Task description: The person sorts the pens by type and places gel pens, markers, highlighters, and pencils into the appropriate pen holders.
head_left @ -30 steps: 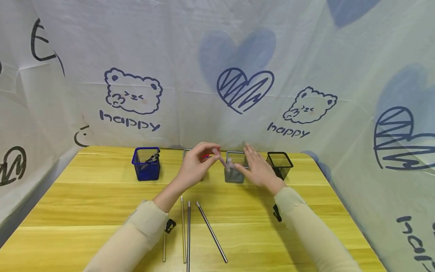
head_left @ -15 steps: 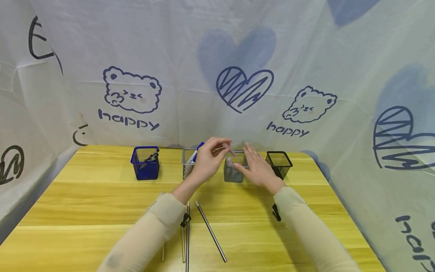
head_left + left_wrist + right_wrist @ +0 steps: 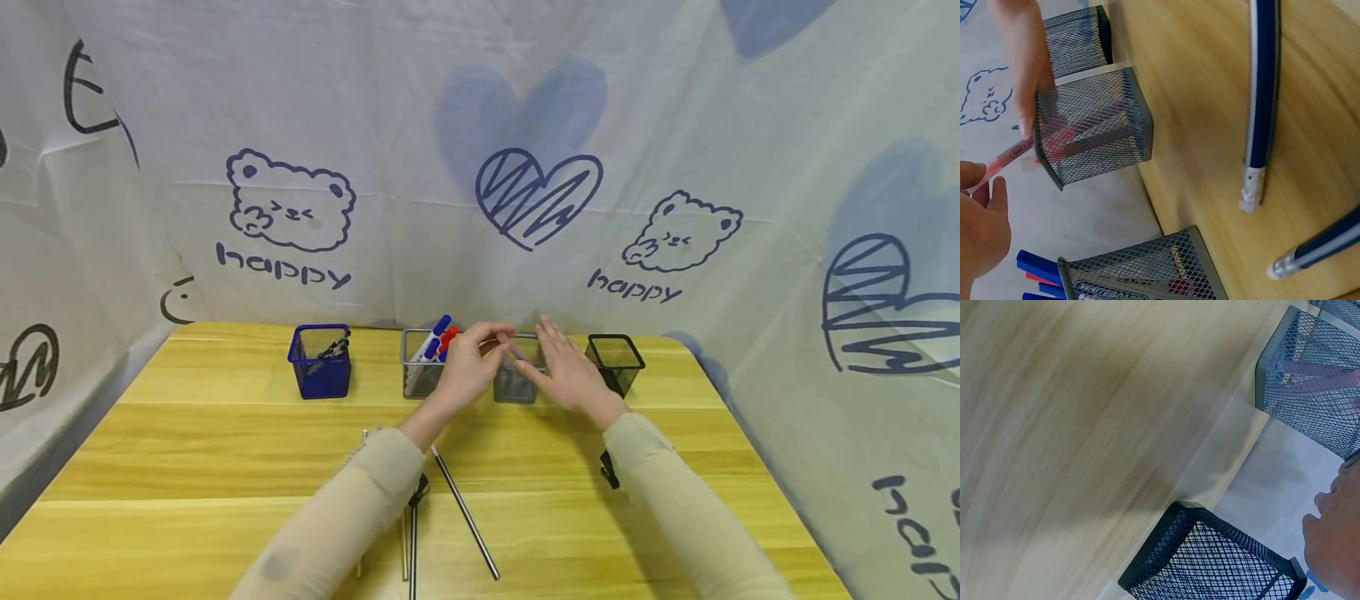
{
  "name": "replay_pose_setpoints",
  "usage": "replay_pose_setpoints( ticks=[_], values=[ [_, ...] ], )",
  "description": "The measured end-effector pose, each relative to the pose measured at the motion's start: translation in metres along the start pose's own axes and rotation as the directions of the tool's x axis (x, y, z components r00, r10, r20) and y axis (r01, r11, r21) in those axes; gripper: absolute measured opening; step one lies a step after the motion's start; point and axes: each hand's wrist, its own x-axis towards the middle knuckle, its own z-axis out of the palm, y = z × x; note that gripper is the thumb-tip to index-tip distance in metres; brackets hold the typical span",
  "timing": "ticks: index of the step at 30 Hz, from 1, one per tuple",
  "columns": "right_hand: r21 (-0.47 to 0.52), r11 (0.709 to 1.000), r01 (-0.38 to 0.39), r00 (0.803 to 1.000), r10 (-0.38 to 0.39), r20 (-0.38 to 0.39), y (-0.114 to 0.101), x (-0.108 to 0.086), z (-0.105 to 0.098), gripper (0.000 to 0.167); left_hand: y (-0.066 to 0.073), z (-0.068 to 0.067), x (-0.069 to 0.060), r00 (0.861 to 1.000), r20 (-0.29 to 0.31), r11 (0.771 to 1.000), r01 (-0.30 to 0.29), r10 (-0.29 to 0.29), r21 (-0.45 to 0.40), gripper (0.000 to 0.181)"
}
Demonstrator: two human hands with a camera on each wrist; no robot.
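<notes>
My left hand (image 3: 474, 362) pinches a pink pen (image 3: 1013, 156) between thumb and fingers. The pen slants down at the mouth of a grey mesh pen holder (image 3: 514, 390). Several pinkish pens (image 3: 1079, 140) show through this holder's mesh in the left wrist view. My right hand (image 3: 567, 371) lies at the holder's right side with its fingers extended and the thumb spread toward the front rim. In the right wrist view its fingertips touch the rim. The pen's lower tip is hard to make out.
Left of the hands, a grey mesh holder (image 3: 422, 383) contains blue- and red-capped markers (image 3: 438, 333). A blue mesh holder (image 3: 321, 379) with dark pens stands farther left, a black one (image 3: 617, 367) at right. Eraser-tipped pencils (image 3: 465, 512) lie in front, partly under the left sleeve.
My left hand has moved right with the pink pen, then lowered it to the grey holder's mouth. The marker holder has come into view behind it. My right hand has stayed put.
</notes>
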Motion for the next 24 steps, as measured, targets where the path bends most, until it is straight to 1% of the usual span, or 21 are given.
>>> replay_pose_setpoints(
  ticks=[7,13,19,21,24],
  values=[
    [-0.005,1.000,-0.006,1.000,0.006,0.002,0.000,0.000,-0.001,0.098,-0.004,0.005,0.000,0.999,0.028,0.997,0.032,-0.034,0.073,0.025],
    [-0.002,1.000,-0.016,1.000,0.016,0.014,0.000,0.001,0.000,0.099,-0.007,0.010,-0.002,0.996,0.025,0.984,0.076,-0.081,0.160,0.023],
    [0.000,1.000,-0.016,1.000,0.016,0.012,0.000,0.000,0.000,0.100,-0.011,0.013,-0.003,0.995,0.037,0.966,0.076,-0.088,0.246,0.023],
    [-0.002,1.000,-0.010,1.000,0.010,0.010,0.000,-0.001,0.000,0.100,-0.012,0.014,-0.004,0.995,0.045,0.962,0.076,-0.091,0.261,0.023],
    [-0.008,1.000,0.005,1.000,-0.005,0.003,0.001,-0.001,0.001,0.100,-0.013,0.015,-0.004,0.995,0.054,0.962,0.071,-0.088,0.263,0.025]
  ],
)
